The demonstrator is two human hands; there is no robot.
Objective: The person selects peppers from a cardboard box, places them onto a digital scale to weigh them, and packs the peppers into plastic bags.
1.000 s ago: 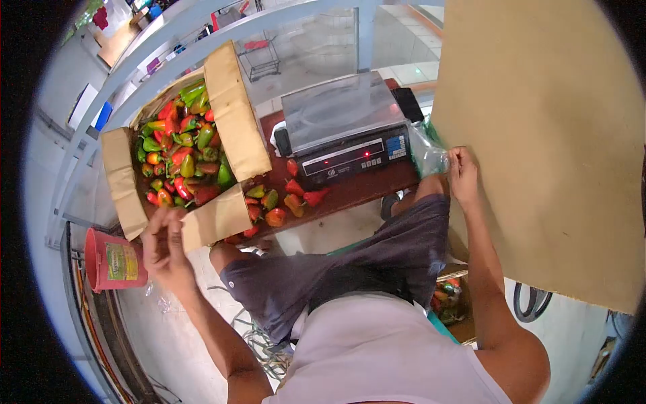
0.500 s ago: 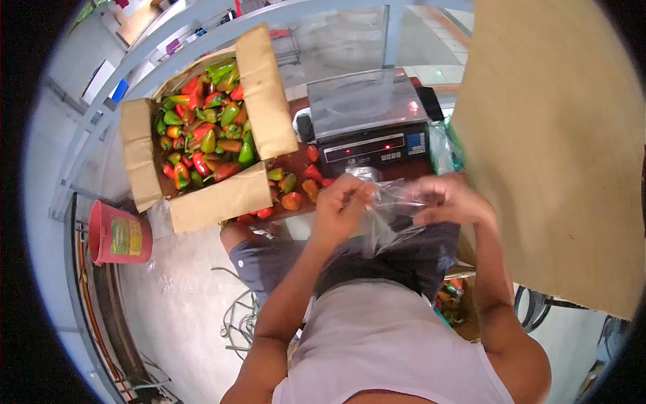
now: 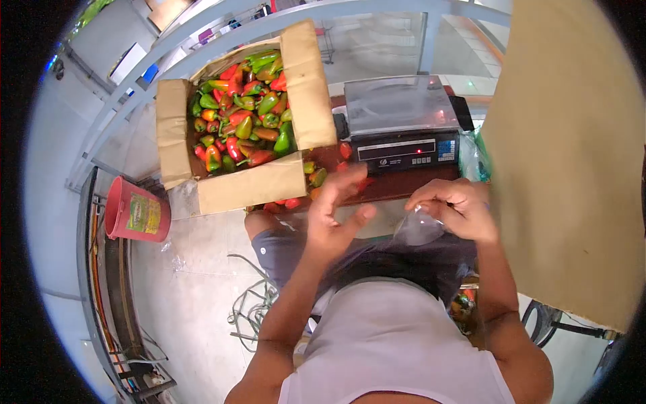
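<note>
A clear plastic bag (image 3: 418, 227) hangs over my lap, its top pinched in my right hand (image 3: 457, 209). My left hand (image 3: 336, 215) is apart from the bag, with fingers and thumb spread and nothing in them. Just beyond it, several loose peppers (image 3: 316, 176) lie on the dark red tabletop (image 3: 397, 192), partly covered by that hand. A digital scale (image 3: 404, 145) with a flat metal pan stands past both hands. To the left, an open cardboard box (image 3: 252, 192) is full of red and green peppers (image 3: 243, 124).
A large cardboard sheet (image 3: 565, 161) rises close on my right. On the floor to the left are a pink bucket (image 3: 138, 212) and tangled green straps (image 3: 252, 310). More peppers (image 3: 463, 306) show low beside my right forearm. Metal railing (image 3: 222, 13) runs behind the table.
My left hand has let go of the plastic bag and opened. The bag now hangs from my right hand alone. The whole view has shifted, so the box and scale appear further right.
</note>
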